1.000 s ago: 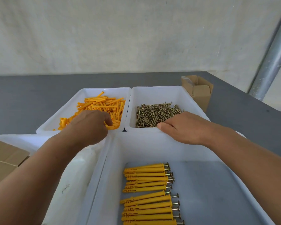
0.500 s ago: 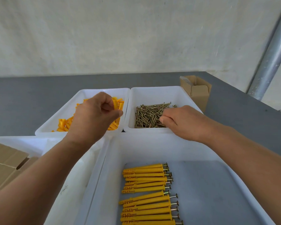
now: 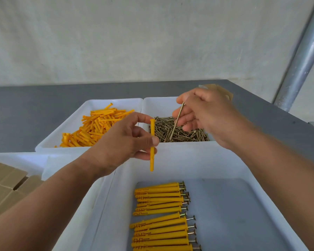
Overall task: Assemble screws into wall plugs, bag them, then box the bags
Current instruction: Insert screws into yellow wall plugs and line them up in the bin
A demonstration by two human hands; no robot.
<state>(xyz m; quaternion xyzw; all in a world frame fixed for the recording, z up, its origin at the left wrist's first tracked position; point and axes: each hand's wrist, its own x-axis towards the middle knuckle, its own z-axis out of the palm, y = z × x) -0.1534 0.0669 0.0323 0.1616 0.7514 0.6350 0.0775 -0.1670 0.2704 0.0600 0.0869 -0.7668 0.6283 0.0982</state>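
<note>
My left hand (image 3: 121, 144) pinches one orange wall plug (image 3: 152, 156) upright between thumb and fingers, above the near tray's far rim. My right hand (image 3: 205, 113) pinches a long brass screw (image 3: 178, 120) that slants down over the screw pile (image 3: 178, 132) in the far right tray. Loose orange plugs (image 3: 96, 125) fill the far left tray. Several assembled plugs with screws (image 3: 161, 216) lie in rows in the near white tray (image 3: 225, 160). Screw and plug are apart.
A small open cardboard box (image 3: 227, 93) stands behind my right hand. Flat cardboard boxes (image 3: 5, 187) lie at the left in another white tray (image 3: 16, 158). A metal pole (image 3: 301, 57) rises at the right beyond the grey table (image 3: 34, 109).
Both hands have lifted out of the far trays. The left now holds a single plug upright and the right holds one screw raised over the pile.
</note>
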